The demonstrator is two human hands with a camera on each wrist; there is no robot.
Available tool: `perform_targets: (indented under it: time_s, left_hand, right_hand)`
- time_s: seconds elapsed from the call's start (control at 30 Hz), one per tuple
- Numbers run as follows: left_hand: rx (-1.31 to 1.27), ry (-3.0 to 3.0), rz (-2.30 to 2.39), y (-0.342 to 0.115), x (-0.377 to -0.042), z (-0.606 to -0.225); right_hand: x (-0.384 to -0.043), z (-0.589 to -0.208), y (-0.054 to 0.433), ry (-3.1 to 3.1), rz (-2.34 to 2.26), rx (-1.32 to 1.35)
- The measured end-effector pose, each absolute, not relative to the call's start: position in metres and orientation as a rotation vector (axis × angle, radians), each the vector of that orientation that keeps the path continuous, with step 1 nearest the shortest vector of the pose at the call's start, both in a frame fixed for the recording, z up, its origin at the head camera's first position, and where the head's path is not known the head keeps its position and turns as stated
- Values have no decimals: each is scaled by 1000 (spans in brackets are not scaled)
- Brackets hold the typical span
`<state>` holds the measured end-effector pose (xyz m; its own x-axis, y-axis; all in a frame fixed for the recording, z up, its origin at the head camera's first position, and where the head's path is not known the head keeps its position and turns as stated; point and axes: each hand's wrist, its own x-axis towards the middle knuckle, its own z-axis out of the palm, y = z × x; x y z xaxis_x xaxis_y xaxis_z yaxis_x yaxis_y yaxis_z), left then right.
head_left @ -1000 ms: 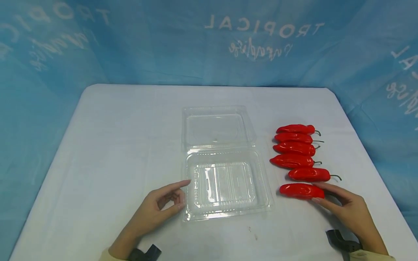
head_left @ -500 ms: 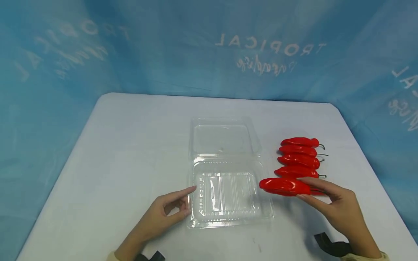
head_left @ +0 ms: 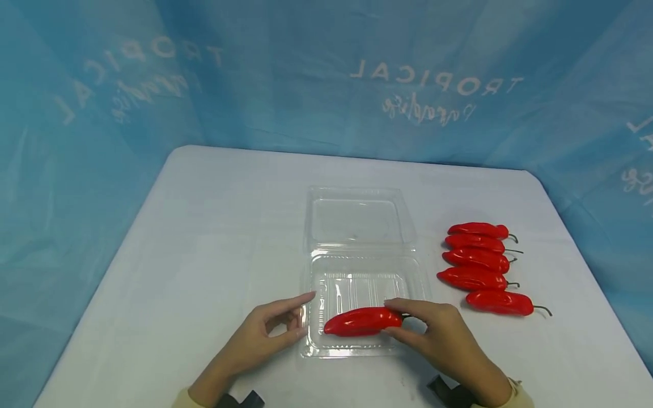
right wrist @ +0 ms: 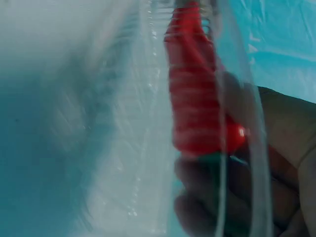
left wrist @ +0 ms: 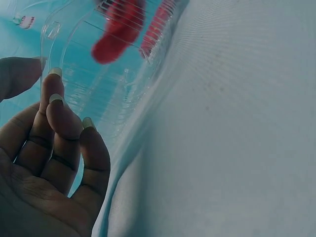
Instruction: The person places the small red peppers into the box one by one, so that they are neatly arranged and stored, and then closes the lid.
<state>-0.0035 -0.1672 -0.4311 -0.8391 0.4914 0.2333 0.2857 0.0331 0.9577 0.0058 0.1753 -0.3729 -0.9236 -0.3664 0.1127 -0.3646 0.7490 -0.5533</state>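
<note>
A clear plastic clamshell container point(head_left: 367, 289) lies unfolded on the table, its lid point(head_left: 359, 218) flat behind the base. My right hand point(head_left: 441, 334) pinches a red chili pepper point(head_left: 362, 322) by its stem end, with thumb and finger on either side. The pepper lies crosswise over the front of the base; in the right wrist view it shows through the clear plastic. At the base's left side, my left hand point(head_left: 270, 328) touches the rim with its extended index finger, and the thumb is close by. In the left wrist view, the fingertips point(left wrist: 55, 72) meet the rim.
Several more red chili peppers point(head_left: 474, 258) lie in a column on the right, stems pointing right. A white cloth point(head_left: 229, 226) covers the table. Blue curtains point(head_left: 306, 85) with printed lettering hang behind and at both sides.
My right hand has picked up the nearest pepper from the right-hand column and carried it left over the container base. The left hand stays at the container's left rim.
</note>
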Motion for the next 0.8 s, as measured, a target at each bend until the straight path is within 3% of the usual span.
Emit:
perform_targets:
  time_s: [0.53, 0.8]
  left_hand:
    - [816, 2166, 1901, -164, -3, -431]
    - [843, 2179, 1914, -164, -3, -432]
  right_hand:
    - [-7, -366, 165, 2768, -588, -732]
    - [-3, -343, 213, 2971, -824, -713]
